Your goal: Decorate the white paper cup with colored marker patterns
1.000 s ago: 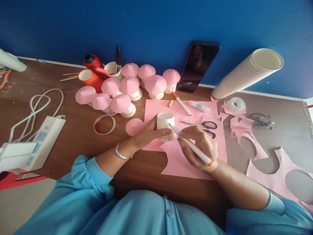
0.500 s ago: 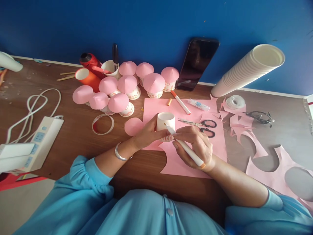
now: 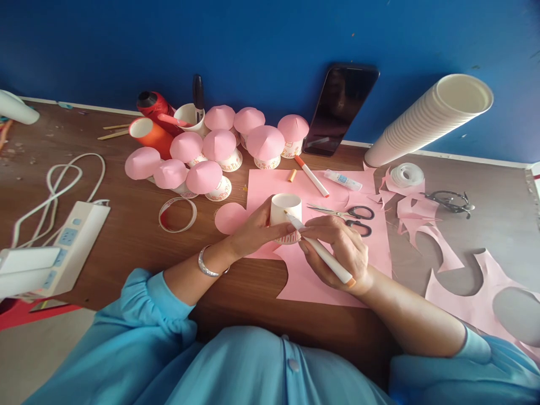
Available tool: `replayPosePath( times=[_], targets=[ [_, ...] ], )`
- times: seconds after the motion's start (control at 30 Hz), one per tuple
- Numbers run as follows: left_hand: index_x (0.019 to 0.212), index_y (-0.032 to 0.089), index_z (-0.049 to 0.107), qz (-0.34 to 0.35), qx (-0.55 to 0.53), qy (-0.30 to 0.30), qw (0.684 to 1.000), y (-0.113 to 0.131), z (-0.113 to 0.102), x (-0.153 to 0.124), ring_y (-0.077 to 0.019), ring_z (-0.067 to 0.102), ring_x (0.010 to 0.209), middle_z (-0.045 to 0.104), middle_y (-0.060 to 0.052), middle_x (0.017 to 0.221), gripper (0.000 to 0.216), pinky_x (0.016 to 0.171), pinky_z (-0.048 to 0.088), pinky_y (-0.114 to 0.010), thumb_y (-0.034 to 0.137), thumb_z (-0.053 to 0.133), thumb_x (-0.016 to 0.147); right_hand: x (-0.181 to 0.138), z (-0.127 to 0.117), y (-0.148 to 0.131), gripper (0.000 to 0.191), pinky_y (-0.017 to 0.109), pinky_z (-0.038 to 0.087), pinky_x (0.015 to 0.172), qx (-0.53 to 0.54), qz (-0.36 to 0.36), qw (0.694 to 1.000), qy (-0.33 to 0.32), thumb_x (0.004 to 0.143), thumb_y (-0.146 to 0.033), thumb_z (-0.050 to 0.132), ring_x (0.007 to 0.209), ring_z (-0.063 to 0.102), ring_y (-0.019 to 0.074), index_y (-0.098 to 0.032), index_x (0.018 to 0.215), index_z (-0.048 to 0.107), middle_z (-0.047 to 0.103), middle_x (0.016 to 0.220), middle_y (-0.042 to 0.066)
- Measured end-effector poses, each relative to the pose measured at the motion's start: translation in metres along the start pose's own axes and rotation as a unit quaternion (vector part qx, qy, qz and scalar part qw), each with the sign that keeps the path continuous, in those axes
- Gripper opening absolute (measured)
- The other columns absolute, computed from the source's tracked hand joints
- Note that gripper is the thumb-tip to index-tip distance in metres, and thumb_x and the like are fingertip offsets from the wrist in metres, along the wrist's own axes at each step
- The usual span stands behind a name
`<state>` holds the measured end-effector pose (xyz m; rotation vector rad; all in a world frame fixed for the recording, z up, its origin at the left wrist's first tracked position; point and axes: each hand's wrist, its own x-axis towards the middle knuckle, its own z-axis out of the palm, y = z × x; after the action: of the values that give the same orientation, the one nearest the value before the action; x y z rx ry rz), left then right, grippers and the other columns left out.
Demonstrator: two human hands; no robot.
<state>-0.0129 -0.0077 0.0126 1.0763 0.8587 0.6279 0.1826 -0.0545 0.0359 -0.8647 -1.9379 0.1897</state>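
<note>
My left hand point(image 3: 260, 225) grips a white paper cup point(image 3: 279, 206) with reddish marks near its lower rim. In my right hand point(image 3: 340, 247) is a white marker point(image 3: 327, 260) with an orange-brown end; its tip is at the front of the cup, though I cannot tell whether it touches. Under both lies a sheet of pink paper point(image 3: 329, 289). Just right of the cup are scissors point(image 3: 343, 214) with black handles. A pink paper disc point(image 3: 230, 218) rests left of my left hand.
Several decorated cups with pink cone tops point(image 3: 265, 143) stand behind. A phone point(image 3: 341, 109) and a tall stack of white cups point(image 3: 426, 121) lean against the blue wall. Pink scraps point(image 3: 472, 281) and a tape roll point(image 3: 405, 175) lie right; a power strip point(image 3: 71, 242) sits left.
The marker and my right hand have shifted very slightly to the right, with the tip a little higher on the cup. My left hand and the cup have stayed put.
</note>
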Motion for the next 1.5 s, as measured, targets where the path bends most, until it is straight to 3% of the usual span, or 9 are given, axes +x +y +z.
replayPosePath(
  times=[0.57,1.07,1.5],
  targets=[
    [0.103,0.018,0.064,0.008,-0.040,-0.025,0.999,0.008,0.001,0.001,-0.0185,0.060,0.090,0.066,-0.004,0.094,0.039,0.081,0.050,-0.032,0.046,0.082,0.082,-0.006,-0.002,0.007,0.026,0.035,0.064,0.067,-0.012,0.023,0.999,0.022,0.092,-0.013,0.066,0.079,0.076,0.0222,-0.021,0.117,0.062,0.075,0.092,0.007],
    [0.115,0.019,0.067,-0.013,-0.059,-0.023,0.998,-0.003,-0.007,0.000,-0.0248,0.062,0.106,0.069,-0.007,0.109,0.046,0.096,0.050,-0.040,0.044,0.084,0.081,-0.004,-0.004,0.009,0.020,0.032,0.061,0.067,-0.006,0.079,0.997,0.015,0.094,-0.014,0.063,0.077,0.073,0.0195,-0.024,0.112,0.061,0.074,0.089,0.003],
    [0.108,0.019,0.071,0.012,-0.061,-0.033,0.998,-0.004,-0.008,0.000,-0.0222,0.063,0.098,0.070,-0.006,0.102,0.038,0.092,0.051,-0.037,0.046,0.081,0.083,-0.004,-0.004,0.011,0.017,0.031,0.059,0.065,0.003,0.082,0.996,0.018,0.095,-0.013,0.062,0.075,0.071,0.0183,-0.023,0.109,0.059,0.071,0.087,0.003]
  ],
)
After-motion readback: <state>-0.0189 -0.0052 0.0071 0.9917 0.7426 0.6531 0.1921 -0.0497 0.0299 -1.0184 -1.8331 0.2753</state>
